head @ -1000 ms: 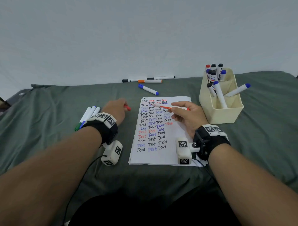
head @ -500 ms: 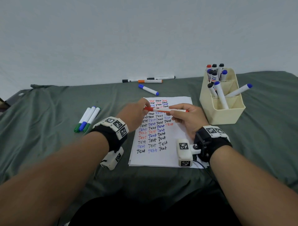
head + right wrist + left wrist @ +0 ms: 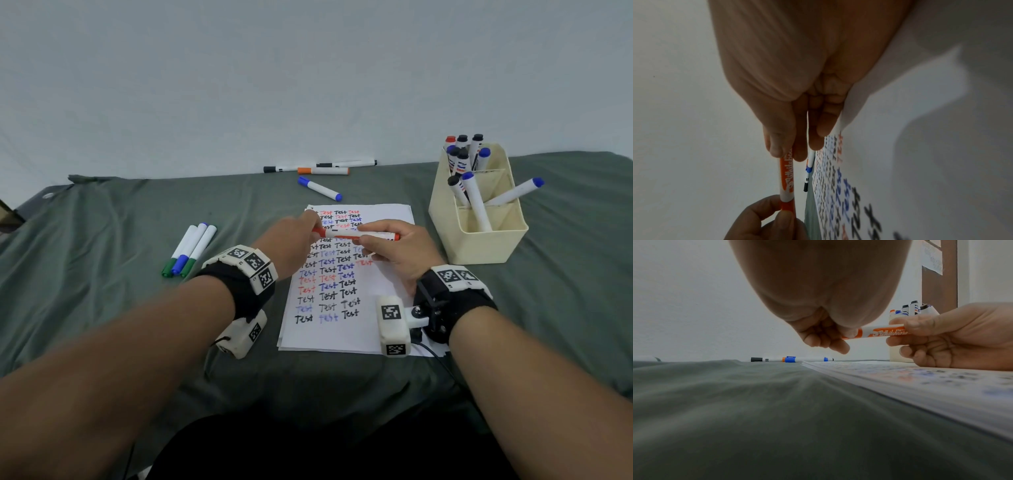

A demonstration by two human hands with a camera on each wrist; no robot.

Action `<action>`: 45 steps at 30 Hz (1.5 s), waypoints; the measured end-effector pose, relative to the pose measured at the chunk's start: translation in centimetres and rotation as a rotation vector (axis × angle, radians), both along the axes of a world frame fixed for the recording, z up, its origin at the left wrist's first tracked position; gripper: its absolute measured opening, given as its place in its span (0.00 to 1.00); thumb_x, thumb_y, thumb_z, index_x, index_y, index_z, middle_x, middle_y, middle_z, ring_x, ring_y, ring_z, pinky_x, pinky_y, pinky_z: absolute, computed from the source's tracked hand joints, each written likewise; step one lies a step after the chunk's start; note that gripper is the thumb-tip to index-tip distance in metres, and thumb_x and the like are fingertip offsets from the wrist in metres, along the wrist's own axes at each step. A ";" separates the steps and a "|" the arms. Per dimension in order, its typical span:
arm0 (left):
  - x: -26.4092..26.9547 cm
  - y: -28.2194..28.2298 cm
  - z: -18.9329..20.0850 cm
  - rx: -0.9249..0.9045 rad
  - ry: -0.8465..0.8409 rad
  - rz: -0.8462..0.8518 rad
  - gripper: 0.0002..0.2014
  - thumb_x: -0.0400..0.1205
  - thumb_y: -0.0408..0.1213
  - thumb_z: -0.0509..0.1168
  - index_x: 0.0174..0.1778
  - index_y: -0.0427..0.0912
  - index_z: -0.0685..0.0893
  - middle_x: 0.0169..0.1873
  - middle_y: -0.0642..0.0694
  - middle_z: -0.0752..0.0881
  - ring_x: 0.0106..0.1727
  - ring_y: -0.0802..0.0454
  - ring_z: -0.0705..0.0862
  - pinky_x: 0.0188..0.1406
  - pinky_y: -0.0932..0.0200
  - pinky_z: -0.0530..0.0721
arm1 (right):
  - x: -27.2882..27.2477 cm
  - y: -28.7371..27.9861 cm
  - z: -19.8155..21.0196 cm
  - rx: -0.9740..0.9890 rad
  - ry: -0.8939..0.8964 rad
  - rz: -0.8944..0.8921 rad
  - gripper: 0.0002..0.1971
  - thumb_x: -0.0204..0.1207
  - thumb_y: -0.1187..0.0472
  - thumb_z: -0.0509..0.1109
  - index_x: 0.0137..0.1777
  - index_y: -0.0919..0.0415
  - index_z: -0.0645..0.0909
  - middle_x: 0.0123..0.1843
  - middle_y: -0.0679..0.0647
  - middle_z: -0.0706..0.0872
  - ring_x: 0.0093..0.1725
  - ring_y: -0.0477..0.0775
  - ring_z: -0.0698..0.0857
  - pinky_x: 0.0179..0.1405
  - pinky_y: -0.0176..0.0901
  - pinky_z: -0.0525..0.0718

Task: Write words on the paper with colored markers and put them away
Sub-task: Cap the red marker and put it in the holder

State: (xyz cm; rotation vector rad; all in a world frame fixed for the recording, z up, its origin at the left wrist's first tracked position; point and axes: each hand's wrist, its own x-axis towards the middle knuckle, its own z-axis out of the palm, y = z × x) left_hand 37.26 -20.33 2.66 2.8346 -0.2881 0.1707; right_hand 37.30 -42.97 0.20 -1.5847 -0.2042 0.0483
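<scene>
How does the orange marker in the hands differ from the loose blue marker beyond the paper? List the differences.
The orange marker is held above the paper, the left hand pinching its cap end and the right hand its barrel; the blue marker lies untouched on the green cloth. The orange marker runs level across the head view; the blue marker lies diagonally. Both have white barrels.

Your left hand (image 3: 291, 240) has crossed from the cloth onto the paper (image 3: 346, 329) and now pinches the cap end of the orange marker (image 3: 356, 235) (a second ago it held the loose cap), meeting your right hand (image 3: 397, 250).
</scene>
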 end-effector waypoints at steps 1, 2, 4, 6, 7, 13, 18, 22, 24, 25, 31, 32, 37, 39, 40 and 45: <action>-0.1 0.0 0.1 0.002 0.007 0.000 0.03 0.89 0.40 0.59 0.55 0.50 0.77 0.36 0.52 0.82 0.37 0.54 0.82 0.34 0.61 0.81 | 0.0 0.1 0.0 -0.001 0.004 0.000 0.08 0.72 0.61 0.84 0.47 0.47 0.94 0.49 0.51 0.95 0.42 0.50 0.92 0.42 0.36 0.88; -0.1 -0.1 0.2 0.002 0.017 0.001 0.03 0.89 0.40 0.59 0.55 0.50 0.77 0.36 0.52 0.83 0.37 0.54 0.83 0.35 0.61 0.81 | 0.0 0.1 0.0 -0.003 0.009 -0.002 0.08 0.72 0.62 0.84 0.47 0.48 0.94 0.49 0.52 0.95 0.41 0.50 0.92 0.41 0.36 0.87; -0.2 -0.1 0.2 -0.011 0.053 0.013 0.05 0.89 0.42 0.59 0.58 0.49 0.77 0.37 0.52 0.83 0.38 0.55 0.83 0.35 0.62 0.81 | 0.1 0.2 0.1 -0.009 0.020 -0.010 0.07 0.73 0.63 0.83 0.49 0.52 0.93 0.47 0.55 0.95 0.39 0.48 0.90 0.41 0.36 0.88; -0.3 -0.2 0.3 -0.029 0.067 0.023 0.10 0.88 0.46 0.60 0.63 0.49 0.75 0.41 0.52 0.84 0.39 0.57 0.83 0.35 0.63 0.80 | 0.2 0.3 0.0 -0.015 0.026 -0.023 0.07 0.74 0.63 0.82 0.50 0.55 0.92 0.43 0.56 0.95 0.37 0.45 0.88 0.39 0.34 0.87; -0.4 -0.1 0.2 -0.024 0.049 0.022 0.16 0.86 0.50 0.62 0.68 0.49 0.73 0.44 0.51 0.85 0.41 0.56 0.83 0.38 0.61 0.82 | 0.2 0.3 0.0 -0.020 0.026 -0.033 0.07 0.74 0.62 0.81 0.51 0.56 0.91 0.41 0.55 0.95 0.35 0.43 0.87 0.38 0.33 0.87; -0.7 0.7 -2.1 0.298 0.336 0.103 0.51 0.75 0.79 0.51 0.87 0.54 0.40 0.87 0.46 0.47 0.87 0.42 0.48 0.83 0.35 0.53 | 0.5 -0.2 -0.3 -0.029 0.038 -0.153 0.10 0.65 0.52 0.84 0.45 0.48 0.89 0.39 0.54 0.93 0.34 0.45 0.85 0.38 0.40 0.87; 0.2 1.2 -2.9 0.338 0.467 0.093 0.53 0.72 0.82 0.44 0.86 0.55 0.35 0.86 0.46 0.34 0.87 0.41 0.36 0.80 0.30 0.42 | 0.3 -0.2 -0.1 0.113 0.052 -0.169 0.10 0.66 0.55 0.87 0.46 0.45 0.93 0.40 0.49 0.94 0.34 0.42 0.87 0.39 0.38 0.85; 0.5 1.1 -2.4 0.345 0.505 0.083 0.55 0.70 0.83 0.45 0.86 0.55 0.35 0.86 0.46 0.34 0.86 0.38 0.36 0.80 0.28 0.44 | -0.1 0.0 0.2 0.271 0.050 -0.238 0.07 0.71 0.55 0.84 0.48 0.47 0.94 0.41 0.51 0.94 0.38 0.47 0.88 0.44 0.37 0.87; 0.5 1.0 -2.1 0.338 0.533 0.092 0.55 0.71 0.82 0.47 0.86 0.55 0.34 0.86 0.46 0.33 0.86 0.38 0.35 0.80 0.29 0.43 | -0.1 0.1 0.6 0.295 0.024 -0.273 0.05 0.76 0.61 0.81 0.47 0.48 0.94 0.40 0.51 0.93 0.39 0.49 0.88 0.46 0.39 0.89; 0.5 1.0 -1.9 0.334 0.547 0.093 0.55 0.71 0.82 0.48 0.86 0.55 0.34 0.86 0.46 0.33 0.86 0.38 0.35 0.81 0.30 0.43 | -0.2 0.1 0.9 0.277 0.002 -0.288 0.05 0.78 0.61 0.80 0.46 0.48 0.94 0.40 0.50 0.93 0.39 0.48 0.89 0.47 0.39 0.89; 0.2 0.7 -1.5 0.334 0.563 0.097 0.53 0.73 0.80 0.48 0.87 0.55 0.35 0.86 0.46 0.33 0.86 0.37 0.35 0.81 0.32 0.43 | -0.4 0.0 5.4 0.041 -0.195 -0.292 0.02 0.83 0.59 0.73 0.49 0.53 0.88 0.36 0.48 0.90 0.37 0.45 0.89 0.48 0.53 0.94; 0.2 0.7 -1.5 0.331 0.565 0.098 0.53 0.73 0.80 0.48 0.87 0.55 0.35 0.86 0.46 0.33 0.86 0.37 0.35 0.81 0.32 0.43 | -0.2 -0.1 6.6 0.029 -0.227 -0.298 0.03 0.84 0.60 0.72 0.53 0.53 0.87 0.38 0.51 0.90 0.37 0.45 0.89 0.49 0.54 0.93; -0.3 0.4 -1.1 0.320 0.561 0.096 0.52 0.75 0.78 0.49 0.87 0.54 0.36 0.86 0.45 0.34 0.86 0.37 0.36 0.82 0.33 0.43 | 1.9 -2.4 13.0 0.045 -0.392 -0.459 0.21 0.85 0.59 0.69 0.77 0.50 0.75 0.57 0.62 0.87 0.43 0.44 0.87 0.45 0.44 0.91; -0.5 0.3 -0.8 0.322 0.573 0.092 0.51 0.76 0.78 0.49 0.87 0.53 0.35 0.86 0.45 0.33 0.86 0.37 0.35 0.82 0.33 0.42 | 2.8 -4.4 15.2 -0.017 -0.442 -0.539 0.26 0.85 0.58 0.68 0.82 0.48 0.71 0.59 0.54 0.86 0.46 0.46 0.88 0.45 0.46 0.92; -0.6 0.2 -0.7 0.325 0.578 0.090 0.51 0.76 0.78 0.49 0.87 0.53 0.35 0.86 0.45 0.33 0.86 0.38 0.35 0.82 0.34 0.42 | 3.2 -5.5 16.0 -0.056 -0.458 -0.580 0.27 0.85 0.57 0.68 0.83 0.46 0.69 0.58 0.49 0.86 0.49 0.48 0.88 0.45 0.46 0.92; -0.8 0.0 -0.4 0.332 0.577 0.085 0.51 0.77 0.77 0.48 0.87 0.52 0.35 0.86 0.44 0.33 0.86 0.38 0.35 0.82 0.35 0.41 | 4.9 -10.5 18.0 -0.247 -0.534 -0.724 0.28 0.86 0.55 0.68 0.84 0.41 0.66 0.47 0.43 0.84 0.44 0.36 0.86 0.45 0.27 0.84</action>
